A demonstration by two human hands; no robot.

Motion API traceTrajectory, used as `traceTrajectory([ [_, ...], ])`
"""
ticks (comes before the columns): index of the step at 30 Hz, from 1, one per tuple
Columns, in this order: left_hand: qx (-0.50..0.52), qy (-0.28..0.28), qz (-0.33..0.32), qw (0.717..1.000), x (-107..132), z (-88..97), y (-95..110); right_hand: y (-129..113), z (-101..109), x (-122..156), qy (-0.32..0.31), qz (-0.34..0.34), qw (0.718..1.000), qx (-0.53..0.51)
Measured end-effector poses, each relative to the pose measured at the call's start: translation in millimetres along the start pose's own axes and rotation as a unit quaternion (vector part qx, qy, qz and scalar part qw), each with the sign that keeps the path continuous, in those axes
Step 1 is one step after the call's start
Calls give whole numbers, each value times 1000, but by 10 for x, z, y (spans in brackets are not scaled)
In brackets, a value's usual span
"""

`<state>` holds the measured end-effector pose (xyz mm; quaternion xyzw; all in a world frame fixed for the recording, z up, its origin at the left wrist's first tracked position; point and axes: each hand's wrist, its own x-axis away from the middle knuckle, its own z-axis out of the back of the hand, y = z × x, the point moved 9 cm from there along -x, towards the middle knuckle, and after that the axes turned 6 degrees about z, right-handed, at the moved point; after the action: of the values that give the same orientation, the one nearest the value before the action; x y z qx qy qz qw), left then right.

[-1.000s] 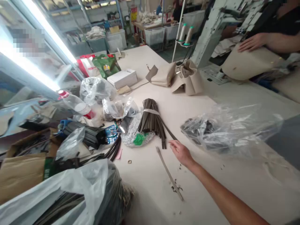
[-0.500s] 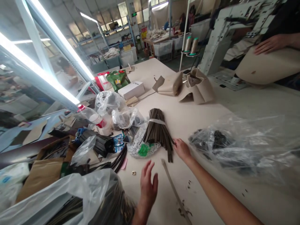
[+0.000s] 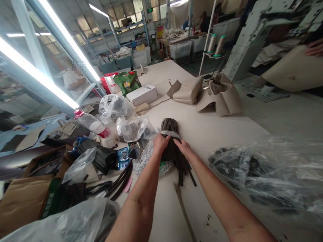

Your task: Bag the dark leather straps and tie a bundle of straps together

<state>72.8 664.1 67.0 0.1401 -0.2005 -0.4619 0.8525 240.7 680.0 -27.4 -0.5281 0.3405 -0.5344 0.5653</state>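
A bundle of dark brown strips (image 3: 173, 156) lies on the white table, bound near its far end by a clear plastic band (image 3: 170, 133). Its loose ends fan out toward me. My left hand (image 3: 160, 143) grips the bundle's left side just below the band. From the right side my right hand (image 3: 183, 148) closes on it, thumb against the strips. Most fingertips of both hands are hidden. Under and left of the bundle is a white netted pack (image 3: 143, 161), partly covered by my left arm. A single long strip (image 3: 184, 210) lies nearer to me.
Left are a bottle (image 3: 92, 122), plastic bags (image 3: 133, 127), a phone (image 3: 133, 154) and a cardboard box (image 3: 27, 193). Clear plastic over dark items (image 3: 264, 174) lies right. Beige bag pieces (image 3: 222, 95) lie behind. At a sewing machine (image 3: 248, 43), a person's hand (image 3: 315, 47) holds a beige panel.
My left hand has moved forward from the bare table onto the bundle. My right hand has shifted up from the loose ends to near the band. The view has shifted slightly.
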Motion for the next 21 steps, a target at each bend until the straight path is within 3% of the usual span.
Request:
traceTrajectory([
  [5, 14, -38, -14, 999, 105, -116, 143, -9, -127, -18, -47, -65, 979, -186],
  [12, 97, -9, -111, 989, 841, -194, 451, 37, -70, 498, -151, -115, 917, -350],
  [15, 169, -7, -129, 977, 1187, -287, 422, 189, 18, 738, -150, -126, 899, -392],
  [21, 235, 2, -157, 959, 1768, -395, 364, 345, 245, 1171, -104, -120, 915, -371],
])
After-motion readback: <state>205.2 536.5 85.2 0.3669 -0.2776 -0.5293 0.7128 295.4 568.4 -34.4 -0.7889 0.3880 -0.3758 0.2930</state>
